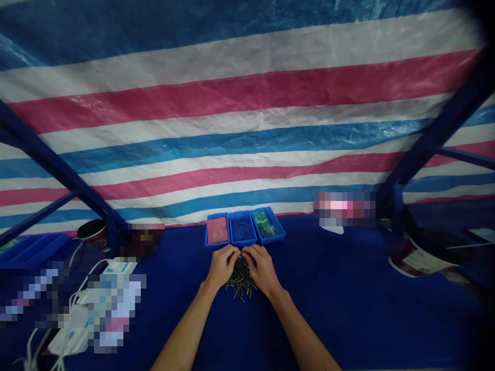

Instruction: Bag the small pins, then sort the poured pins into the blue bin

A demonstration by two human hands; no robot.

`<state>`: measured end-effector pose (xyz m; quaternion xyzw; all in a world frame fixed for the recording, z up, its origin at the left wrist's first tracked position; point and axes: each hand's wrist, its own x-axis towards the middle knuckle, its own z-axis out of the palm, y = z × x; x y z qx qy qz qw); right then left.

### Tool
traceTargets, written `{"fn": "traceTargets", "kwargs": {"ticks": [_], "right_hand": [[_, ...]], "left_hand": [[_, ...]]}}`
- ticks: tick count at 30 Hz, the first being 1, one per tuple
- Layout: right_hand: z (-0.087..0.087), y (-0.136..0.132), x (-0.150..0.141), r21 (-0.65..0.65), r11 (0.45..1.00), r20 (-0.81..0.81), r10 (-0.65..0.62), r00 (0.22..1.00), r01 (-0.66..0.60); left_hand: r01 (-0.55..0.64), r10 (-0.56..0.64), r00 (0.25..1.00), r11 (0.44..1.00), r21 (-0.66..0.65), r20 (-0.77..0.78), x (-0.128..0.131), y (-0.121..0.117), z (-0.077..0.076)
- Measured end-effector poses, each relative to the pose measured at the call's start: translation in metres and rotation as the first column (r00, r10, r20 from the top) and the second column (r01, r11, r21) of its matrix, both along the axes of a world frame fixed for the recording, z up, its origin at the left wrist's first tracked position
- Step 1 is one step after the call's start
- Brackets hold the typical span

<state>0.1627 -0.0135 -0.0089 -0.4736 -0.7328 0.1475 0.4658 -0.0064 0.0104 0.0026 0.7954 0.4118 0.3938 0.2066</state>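
My left hand (221, 266) and my right hand (262, 267) rest side by side on a small heap of thin dark pins (240, 284) lying on the blue table cover (340, 309). Both hands have curled fingers that meet over the far end of the heap; what they pinch is hidden. Just beyond the fingers stand three small blue trays in a row: the left tray (217, 230) holds something pink, the middle tray (242, 228) has a few loose pieces, the right tray (268, 224) holds green parts.
A white power strip with cables (116, 268) lies at the left. A paper cup (94, 233) stands at the back left, a tilted bucket (421, 255) at the right. Blue metal frame bars (436, 134) rise on both sides before a striped tarp (247, 103).
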Motion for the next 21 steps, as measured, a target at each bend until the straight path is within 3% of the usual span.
{"fn": "traceTargets", "kwargs": {"ticks": [21], "right_hand": [[0.0006,-0.0009,-0.0016,0.002,0.999,0.042,-0.050,0.998,0.050]], "left_hand": [[0.033,-0.033,0.999,0.999,-0.011,0.033,0.0001,0.0000,-0.0008]]}}
